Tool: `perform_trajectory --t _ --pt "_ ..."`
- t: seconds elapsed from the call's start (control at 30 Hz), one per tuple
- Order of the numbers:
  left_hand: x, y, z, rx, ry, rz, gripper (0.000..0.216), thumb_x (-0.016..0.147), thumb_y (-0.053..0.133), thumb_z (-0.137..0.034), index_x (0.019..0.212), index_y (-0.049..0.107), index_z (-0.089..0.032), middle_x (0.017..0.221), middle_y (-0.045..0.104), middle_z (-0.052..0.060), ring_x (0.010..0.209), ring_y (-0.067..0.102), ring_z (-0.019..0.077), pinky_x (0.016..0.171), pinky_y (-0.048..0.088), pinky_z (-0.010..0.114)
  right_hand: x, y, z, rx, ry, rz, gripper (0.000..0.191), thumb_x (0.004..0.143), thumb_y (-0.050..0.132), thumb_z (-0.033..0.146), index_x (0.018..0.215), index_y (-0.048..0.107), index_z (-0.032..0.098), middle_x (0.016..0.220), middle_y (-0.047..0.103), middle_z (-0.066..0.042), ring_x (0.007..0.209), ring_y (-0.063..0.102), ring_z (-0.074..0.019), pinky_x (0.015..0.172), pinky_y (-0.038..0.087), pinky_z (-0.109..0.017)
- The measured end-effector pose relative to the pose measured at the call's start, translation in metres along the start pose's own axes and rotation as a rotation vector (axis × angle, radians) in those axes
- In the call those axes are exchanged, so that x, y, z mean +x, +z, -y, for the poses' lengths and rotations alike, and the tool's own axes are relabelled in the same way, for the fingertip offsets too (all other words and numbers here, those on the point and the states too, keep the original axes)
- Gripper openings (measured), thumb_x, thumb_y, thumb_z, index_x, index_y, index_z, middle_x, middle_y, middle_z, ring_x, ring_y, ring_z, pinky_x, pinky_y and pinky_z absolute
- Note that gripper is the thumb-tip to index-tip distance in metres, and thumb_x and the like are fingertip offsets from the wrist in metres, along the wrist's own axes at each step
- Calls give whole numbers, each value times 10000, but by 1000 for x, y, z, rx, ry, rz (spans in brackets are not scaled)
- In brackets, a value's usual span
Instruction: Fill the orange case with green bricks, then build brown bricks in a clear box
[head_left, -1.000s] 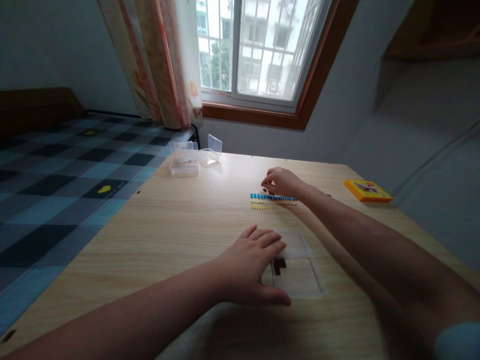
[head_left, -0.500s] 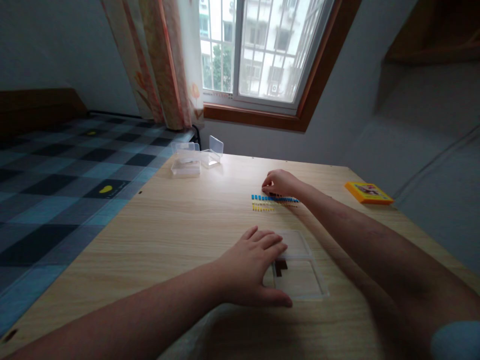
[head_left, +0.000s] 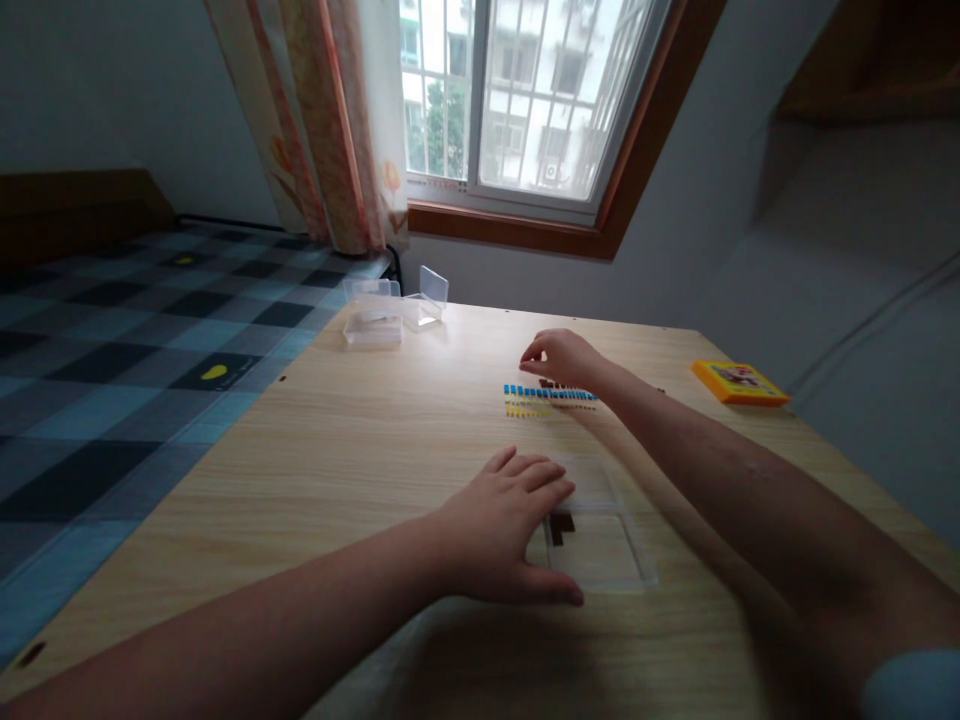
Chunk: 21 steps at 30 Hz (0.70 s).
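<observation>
My left hand [head_left: 510,530] lies with its fingers spread over the left side of an opened clear plastic case [head_left: 637,580]. A few dark brown pieces [head_left: 560,528] sit together in the case's near half, at its upper left corner. Farther off, my right hand [head_left: 559,358] is held just above the table, thumb and fingertips pinched. Whatever is between those fingertips is too small to make out. Under and beside this hand run rows of tiny pieces: blue ones [head_left: 525,391], yellow ones [head_left: 525,411] and dark brown ones [head_left: 551,384], partly hidden by my wrist.
Clear plastic boxes [head_left: 373,330] with raised lids stand at the table's far left corner. A yellow-orange box [head_left: 739,383] lies near the right edge. Left of the wooden table [head_left: 300,480] is a bed with a checked cover [head_left: 112,390]. A window is behind.
My right hand has lifted slightly and shifted a little left from the brown row, so more of that row shows. My left hand stays on the case.
</observation>
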<state>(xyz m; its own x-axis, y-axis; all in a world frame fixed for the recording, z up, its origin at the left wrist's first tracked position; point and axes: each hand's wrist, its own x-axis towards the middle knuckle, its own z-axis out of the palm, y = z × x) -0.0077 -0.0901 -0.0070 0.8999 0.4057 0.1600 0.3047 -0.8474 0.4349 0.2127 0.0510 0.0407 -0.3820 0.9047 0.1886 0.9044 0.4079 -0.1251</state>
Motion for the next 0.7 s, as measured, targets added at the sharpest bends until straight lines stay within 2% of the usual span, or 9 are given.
perform_trajectory --t 0.1,0.2,0.27,0.37,0.5,0.7 --pt "0 0 0 1 0 1 890 811 610 -779 1470 515 -190 1537 523 155 1439 449 365 1261 190 573 -41 -29 10 71 -52 -78 170 943 682 291 952 831 209 908 759 -67 804 651 -162 774 468 -288" --pt "0 1 0 6 5 6 896 810 611 -784 1470 516 -186 1536 524 158 1436 452 365 1261 184 579 -105 -51 24 278 -195 -152 139 927 719 307 901 815 210 841 732 -51 754 644 -155 716 477 -286" --pt "1 2 0 13 5 6 917 796 622 -796 1475 513 -190 1542 517 161 1440 446 369 1259 184 591 -148 -56 35 339 -235 -95 132 940 713 311 905 807 225 858 720 -44 772 650 -150 716 485 -276" --pt "1 1 0 19 -4 20 939 789 630 -801 1480 509 -177 1547 509 173 1444 440 372 1252 201 599 -193 -49 49 403 -248 87 124 961 691 288 962 806 241 889 708 -38 798 653 -142 734 487 -264" --pt "2 0 -1 28 -16 32 902 805 614 -789 1478 512 -197 1551 506 165 1447 441 371 1252 210 590 -207 -28 60 352 -207 228 108 946 692 248 944 799 255 894 710 -20 808 650 -155 748 464 -286" --pt "2 -2 -2 21 -19 26 877 810 623 -767 1454 538 -178 1530 524 181 1432 454 392 1242 220 614 -200 -11 63 331 -249 186 78 914 724 264 879 788 239 858 707 -18 813 616 -178 746 433 -307"
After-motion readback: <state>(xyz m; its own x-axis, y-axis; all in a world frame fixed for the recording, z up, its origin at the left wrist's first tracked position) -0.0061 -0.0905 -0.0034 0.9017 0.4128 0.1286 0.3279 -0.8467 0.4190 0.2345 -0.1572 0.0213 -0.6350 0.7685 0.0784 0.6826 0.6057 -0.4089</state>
